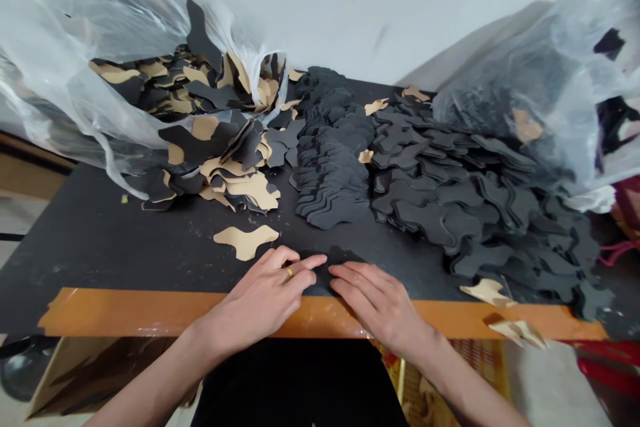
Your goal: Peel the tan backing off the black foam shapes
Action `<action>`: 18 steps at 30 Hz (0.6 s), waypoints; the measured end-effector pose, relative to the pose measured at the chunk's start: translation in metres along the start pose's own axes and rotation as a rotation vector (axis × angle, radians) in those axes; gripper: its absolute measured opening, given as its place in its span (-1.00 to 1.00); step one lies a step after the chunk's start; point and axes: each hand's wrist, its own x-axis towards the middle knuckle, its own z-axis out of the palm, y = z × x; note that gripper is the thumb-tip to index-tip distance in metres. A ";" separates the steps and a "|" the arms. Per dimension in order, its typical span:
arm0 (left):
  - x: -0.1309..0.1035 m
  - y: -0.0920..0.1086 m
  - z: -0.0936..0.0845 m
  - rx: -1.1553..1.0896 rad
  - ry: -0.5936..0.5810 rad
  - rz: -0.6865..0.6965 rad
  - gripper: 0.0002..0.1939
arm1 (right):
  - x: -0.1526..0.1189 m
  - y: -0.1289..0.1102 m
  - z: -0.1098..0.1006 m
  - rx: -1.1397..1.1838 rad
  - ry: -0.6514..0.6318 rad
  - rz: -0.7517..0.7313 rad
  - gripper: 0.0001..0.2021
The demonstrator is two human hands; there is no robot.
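Black desk (pixel 165 257), front edge taped. Left to right: mixed pieces (pixel 185 90) are spilled from a plastic bag (pixel 75 47) along the far edge; a tan piece (pixel 245 241) is laid beyond the left hand (pixel 265 293). Black pieces (pixel 333 180) are fanned centrally. A faint dark piece (pixel 344 256) lies at both hands' fingertips, near the front edge; whether it is grasped cannot be told. Light, even fingertip pressure seems best. Right hand (pixel 377 297): fingers lowered.
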 end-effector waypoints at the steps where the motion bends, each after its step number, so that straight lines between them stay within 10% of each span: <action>1: 0.000 -0.001 0.000 -0.008 0.002 0.000 -0.76 | 0.001 0.000 -0.001 -0.001 -0.007 0.003 -0.73; 18: -0.004 -0.009 -0.005 -0.121 -0.023 0.033 -0.77 | -0.005 -0.002 -0.003 0.046 -0.011 0.011 -0.67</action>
